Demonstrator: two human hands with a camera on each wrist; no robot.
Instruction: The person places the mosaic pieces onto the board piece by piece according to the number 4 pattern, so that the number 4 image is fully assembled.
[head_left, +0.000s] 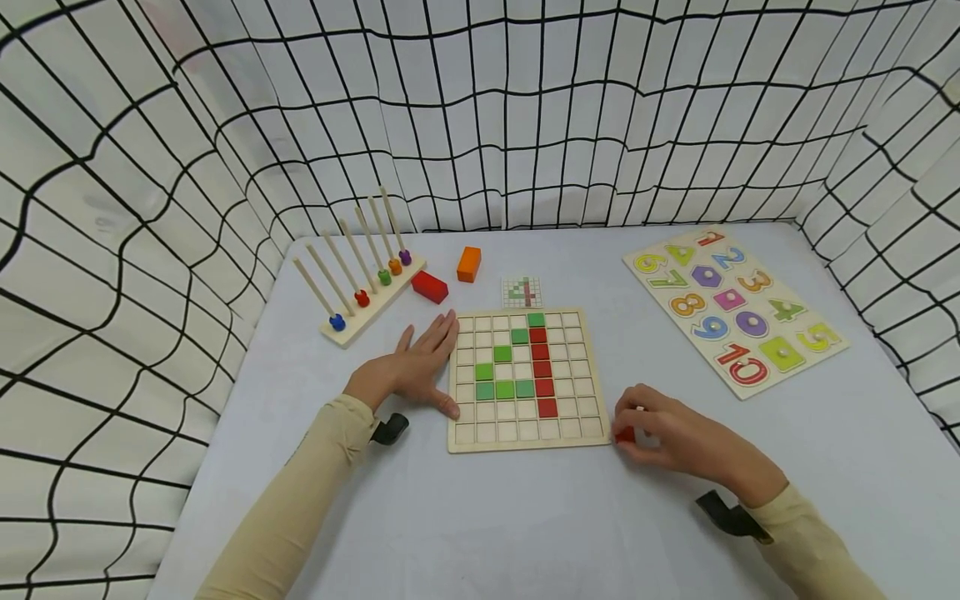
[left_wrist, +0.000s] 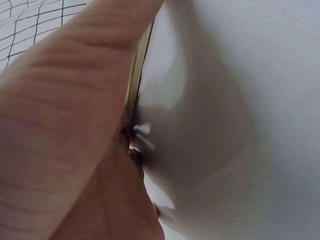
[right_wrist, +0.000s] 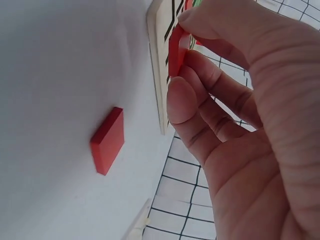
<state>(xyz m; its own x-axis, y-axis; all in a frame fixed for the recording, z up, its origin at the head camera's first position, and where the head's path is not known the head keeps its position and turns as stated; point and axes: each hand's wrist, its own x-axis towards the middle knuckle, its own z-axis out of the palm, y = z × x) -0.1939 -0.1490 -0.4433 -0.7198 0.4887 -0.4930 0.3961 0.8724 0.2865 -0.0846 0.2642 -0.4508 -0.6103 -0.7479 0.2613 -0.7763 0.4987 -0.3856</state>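
Note:
A wooden grid board (head_left: 525, 447) lies flat on the white table. Green squares form a slant and a row on it, beside a column of red squares (head_left: 542, 369). My left hand (head_left: 411, 369) rests at the board's left edge, fingers stretched along it and thumb near the lower left. Just off the lower right corner is my right hand (head_left: 667, 433), which pinches a red square tile (right_wrist: 176, 50) between thumb and fingers. A second red tile (right_wrist: 108, 141) lies on the table below that hand in the right wrist view.
Behind the board sits a small pattern card (head_left: 522, 292). A peg stand (head_left: 375, 304) with coloured beads, a red box (head_left: 430, 287) and an orange box (head_left: 468, 264) stand back left. A number puzzle board (head_left: 738, 308) lies at right. Black netting (head_left: 566, 105) surrounds the table.

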